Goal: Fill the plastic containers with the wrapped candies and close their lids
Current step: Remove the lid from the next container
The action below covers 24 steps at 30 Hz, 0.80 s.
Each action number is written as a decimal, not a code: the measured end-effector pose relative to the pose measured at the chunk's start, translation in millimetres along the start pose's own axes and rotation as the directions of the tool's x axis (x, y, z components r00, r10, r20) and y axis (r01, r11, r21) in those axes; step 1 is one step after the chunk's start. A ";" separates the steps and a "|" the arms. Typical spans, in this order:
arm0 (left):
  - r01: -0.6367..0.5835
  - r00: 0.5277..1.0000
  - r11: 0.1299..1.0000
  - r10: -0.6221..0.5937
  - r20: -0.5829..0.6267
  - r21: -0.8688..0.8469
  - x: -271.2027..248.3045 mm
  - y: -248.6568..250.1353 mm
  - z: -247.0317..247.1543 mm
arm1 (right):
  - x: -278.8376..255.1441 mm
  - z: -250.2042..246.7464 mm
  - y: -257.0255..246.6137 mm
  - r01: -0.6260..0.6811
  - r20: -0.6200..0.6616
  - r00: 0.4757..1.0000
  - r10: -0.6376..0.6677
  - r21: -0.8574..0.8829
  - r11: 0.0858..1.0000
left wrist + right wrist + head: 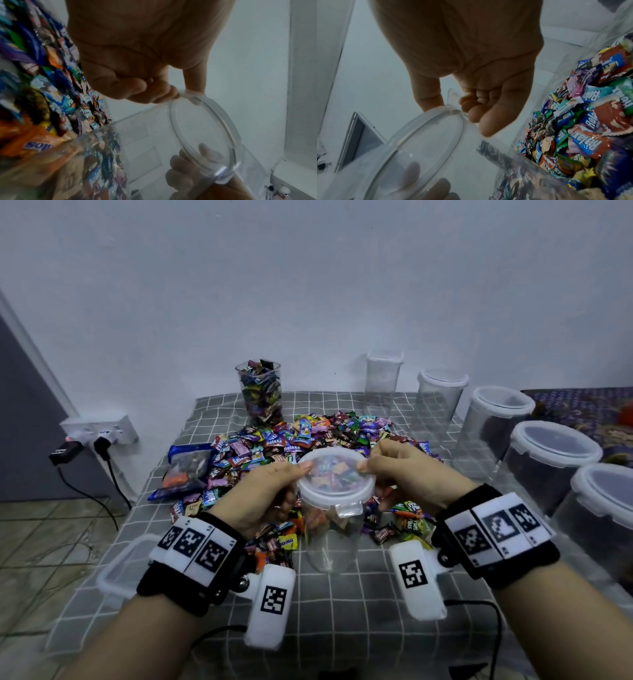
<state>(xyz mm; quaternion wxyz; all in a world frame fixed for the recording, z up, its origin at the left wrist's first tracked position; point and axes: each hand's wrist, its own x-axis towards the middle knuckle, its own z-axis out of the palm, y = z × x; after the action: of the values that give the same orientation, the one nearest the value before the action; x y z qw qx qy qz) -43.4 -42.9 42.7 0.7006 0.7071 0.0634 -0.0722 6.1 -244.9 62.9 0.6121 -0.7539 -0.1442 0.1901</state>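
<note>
A clear plastic container (330,539) stands on the checked cloth in front of the candy pile (308,436), with wrapped candies showing through it. A round clear lid (337,479) sits on its mouth, one latch flap hanging toward me. My left hand (274,487) pinches the lid's left rim, thumb on top and fingers curled beneath. My right hand (397,470) pinches the right rim the same way. In the left wrist view my left hand (150,89) pinches the lid (204,129) beside the candy pile (42,81). In the right wrist view my right hand (471,106) holds the lid (419,142).
A lidless container (260,392) full of candies stands at the back. Several empty lidded containers (551,460) line the right side. A blue candy bag (188,470) lies left of the pile. Another clear piece (116,566) sits at the table's left edge. A wall socket (99,431) holds plugs.
</note>
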 end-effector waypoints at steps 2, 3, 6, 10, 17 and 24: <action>0.000 1.000 0.999 0.000 -0.003 -0.052 0.3 -0.4 2.7 | -0.6 1.1 1.1 0.006 -0.009 1.000 -0.006 0.011 1.000; -0.008 1.000 0.998 0.007 -0.008 -0.068 0.0 0.2 3.7 | -0.8 1.6 2.4 0.016 -0.022 1.000 -0.016 0.014 1.000; -0.023 0.999 0.996 0.020 -0.038 -0.085 0.5 2.7 3.5 | -2.6 2.5 10.3 0.059 -0.026 0.998 -0.058 0.026 0.998; -0.124 0.985 0.985 0.137 -0.105 0.120 1.3 5.7 -1.5 | -6.6 0.5 29.5 0.089 0.183 0.979 -0.086 -0.004 0.996; -0.361 0.929 0.709 0.217 0.300 0.605 -6.5 25.9 -6.7 | -5.9 17.2 48.2 0.205 0.183 0.967 -0.179 -0.132 0.970; -0.424 0.893 0.724 0.233 0.386 0.543 2.6 33.5 4.5 | -6.6 14.6 52.6 0.197 0.155 0.974 -0.167 -0.200 0.960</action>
<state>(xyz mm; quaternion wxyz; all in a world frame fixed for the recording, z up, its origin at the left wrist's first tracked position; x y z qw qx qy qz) -34.5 -47.8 75.1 0.4347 0.8768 -0.1950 -0.0651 -7.4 -246.2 9.6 0.5312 -0.7840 -0.2741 0.1674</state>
